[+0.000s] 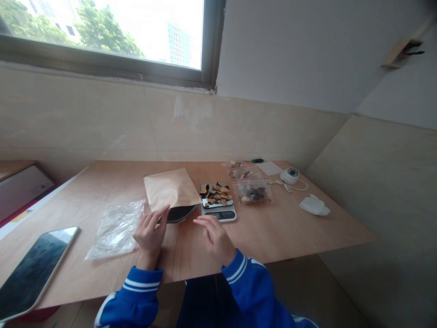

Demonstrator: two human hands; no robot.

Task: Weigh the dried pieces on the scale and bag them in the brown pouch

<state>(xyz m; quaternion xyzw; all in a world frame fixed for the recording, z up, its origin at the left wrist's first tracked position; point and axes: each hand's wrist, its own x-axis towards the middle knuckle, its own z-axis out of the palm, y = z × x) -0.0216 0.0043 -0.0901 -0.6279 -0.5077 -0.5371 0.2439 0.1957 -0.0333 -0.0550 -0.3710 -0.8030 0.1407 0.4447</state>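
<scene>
Left hand (149,237) on lower lip of open kraft paper pouch (170,190), fingers slightly curled, grip unclear. Right hand (213,239) half-open, empty, just front of digital scale (218,215).

Matt kraft-paper envelope (170,189), smooth wooden tabletop (273,228)

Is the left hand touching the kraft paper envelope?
Touching. The head view shows the left hand with fingertips on the edge of the kraft paper envelope.
</scene>
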